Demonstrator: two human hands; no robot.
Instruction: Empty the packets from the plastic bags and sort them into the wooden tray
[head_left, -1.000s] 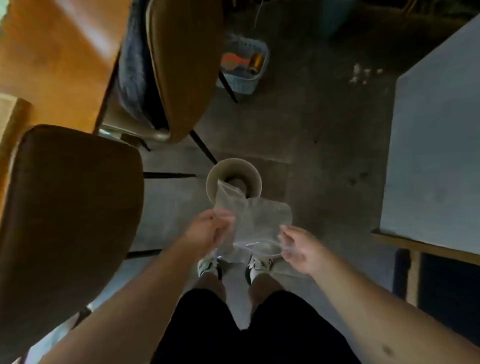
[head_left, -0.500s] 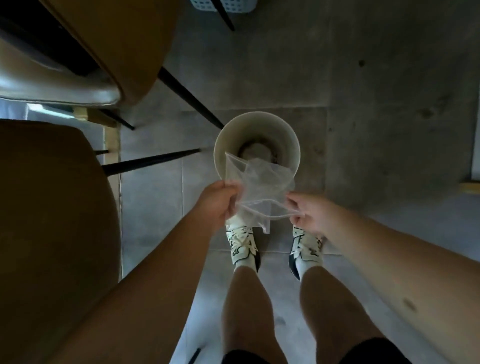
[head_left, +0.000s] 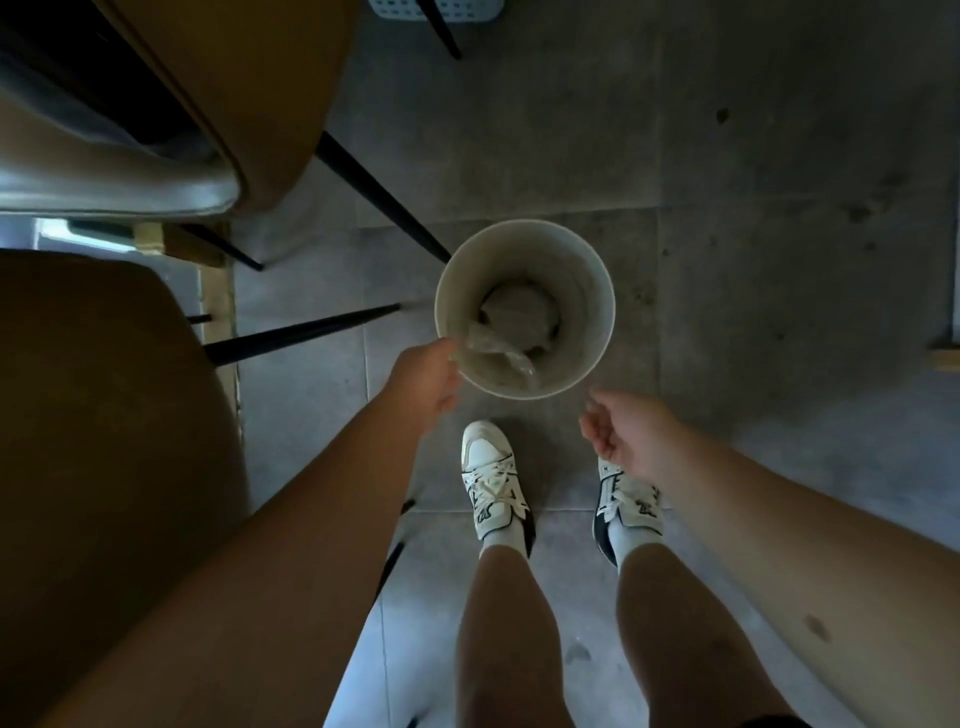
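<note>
Nearby: chair legs (head_left: 306, 332) beside bin (head_left: 592, 291), basket (head_left: 436, 8) beyond.

1. Dim indoor light; the grey floor (head_left: 753, 156) looks murky.
2. Brightest patch on floor tiles at bottom centre.
3. Chairs (head_left: 104, 441) at left sit in deep shadow.
4. Wide-angle bending at the edges; slightly soft throughout.

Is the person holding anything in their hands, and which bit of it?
The left hand seems to pinch the top edge of the clear plastic bag hanging into the bin. The right hand holds nothing.
</note>
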